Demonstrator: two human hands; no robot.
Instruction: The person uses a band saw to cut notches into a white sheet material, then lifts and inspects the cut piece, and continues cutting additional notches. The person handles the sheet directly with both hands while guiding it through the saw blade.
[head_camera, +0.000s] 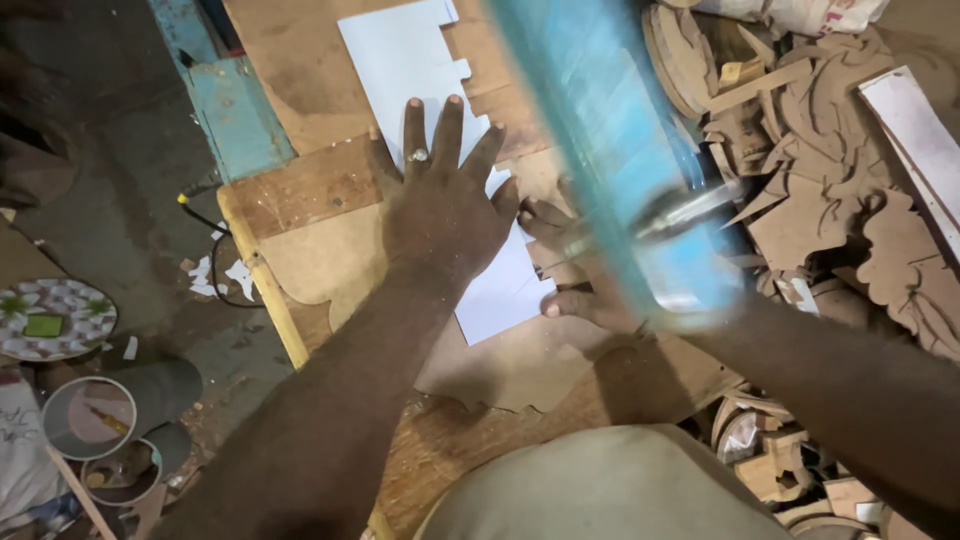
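Left hand (440, 205) flat (ringed), white template (420, 70)

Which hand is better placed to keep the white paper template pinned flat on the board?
Left. The left hand already lies spread flat on the white paper template; the right hand sits at its edge, partly hidden behind a blurred blue bar.

Workbench (300, 190): open board left of the white paper template (400, 60). Right side blocked by a heap of cut wooden shapes (830, 170). Blurred blue bar (610, 130) crosses overhead. Floor at left crowded with round tins (90, 420).
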